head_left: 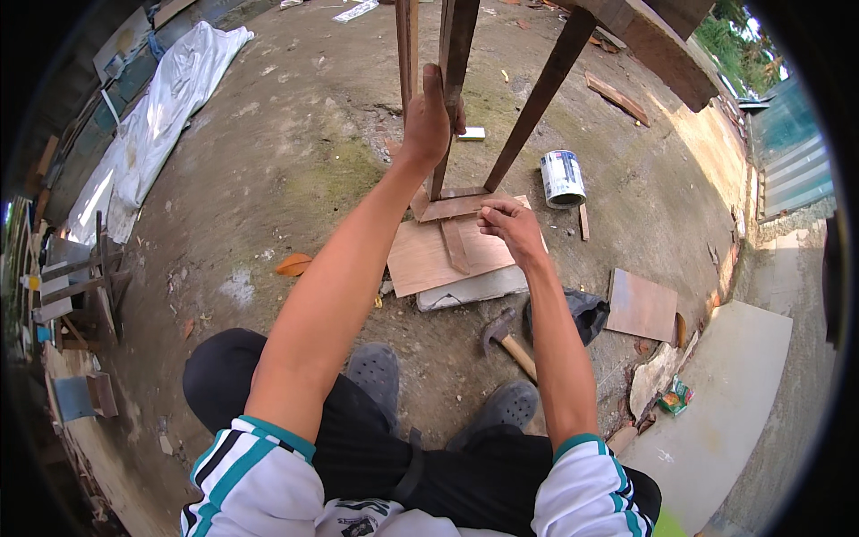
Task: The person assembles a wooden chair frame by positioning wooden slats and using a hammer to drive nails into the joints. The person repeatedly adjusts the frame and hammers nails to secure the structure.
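My left hand [429, 125] is wrapped round an upright leg of a dark wooden frame [457, 54]. The frame's lower end, with short cross pieces [452, 208], rests on a plywood board [414, 255], and a pale slab [474, 288] lies under that board. Beside the lower cross piece is my right hand [512, 230], its thumb and fingers pinched together. Whatever the pinch holds, if anything, is too small to make out. A hammer [512, 347] with a wooden handle lies on the ground by my right shoe, left of my right forearm.
Right of the frame stands a paint can [563, 179]. A black plastic bag [586, 315] and a plywood square [642, 304] lie nearby. A small yellow-white box [472, 134] sits beyond the frame. White sheeting [161, 125] stretches along the left, and a large pale panel [738, 385] lies right.
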`<state>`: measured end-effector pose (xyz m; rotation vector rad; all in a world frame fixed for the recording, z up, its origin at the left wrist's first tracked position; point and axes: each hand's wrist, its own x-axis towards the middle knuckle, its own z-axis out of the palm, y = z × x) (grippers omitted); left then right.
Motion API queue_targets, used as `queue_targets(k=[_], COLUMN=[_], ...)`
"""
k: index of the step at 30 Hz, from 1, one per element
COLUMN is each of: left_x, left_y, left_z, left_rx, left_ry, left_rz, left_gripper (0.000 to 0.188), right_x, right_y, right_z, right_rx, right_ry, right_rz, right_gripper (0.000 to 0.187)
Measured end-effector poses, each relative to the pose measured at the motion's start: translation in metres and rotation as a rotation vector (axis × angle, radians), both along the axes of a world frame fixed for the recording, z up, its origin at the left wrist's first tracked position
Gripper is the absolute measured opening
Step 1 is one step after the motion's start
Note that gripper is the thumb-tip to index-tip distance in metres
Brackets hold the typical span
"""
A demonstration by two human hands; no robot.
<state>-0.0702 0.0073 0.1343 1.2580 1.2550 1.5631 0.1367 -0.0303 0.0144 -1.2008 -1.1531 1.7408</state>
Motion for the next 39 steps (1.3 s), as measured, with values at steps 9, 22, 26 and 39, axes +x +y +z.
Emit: queue_targets(k=[9,22,26,39], left_x=[-0.002,-0.006,-0.008,0.003], left_y=[-0.003,-0.015,-0.014,-0.024], left_z=[-0.003,-0.036,-0.04,-0.048], left_rx=[-0.027,0.052,0.026,0.078], left_ry=[-0.015,0.079,0.036,0.052], left_rz=[-0.018,0.019,-0.011,0.03], left_gripper=[0.085,0.08,0.08,0.066], right_x=[-0.052,-0.053,-0.055,-0.03], right_y=[0.028,0.028,0.027,0.012], right_z=[-0.044,-0.067,-0.063,-0.059], right_rx=[0.339,0.425,0.382,0.587], right_ry=[-0.386,-0.334,-0.31,-0.424], right_rz=[0.16,0.08,0.054,-0.053], right_gripper=[0.023,0.016,0.018,0.014])
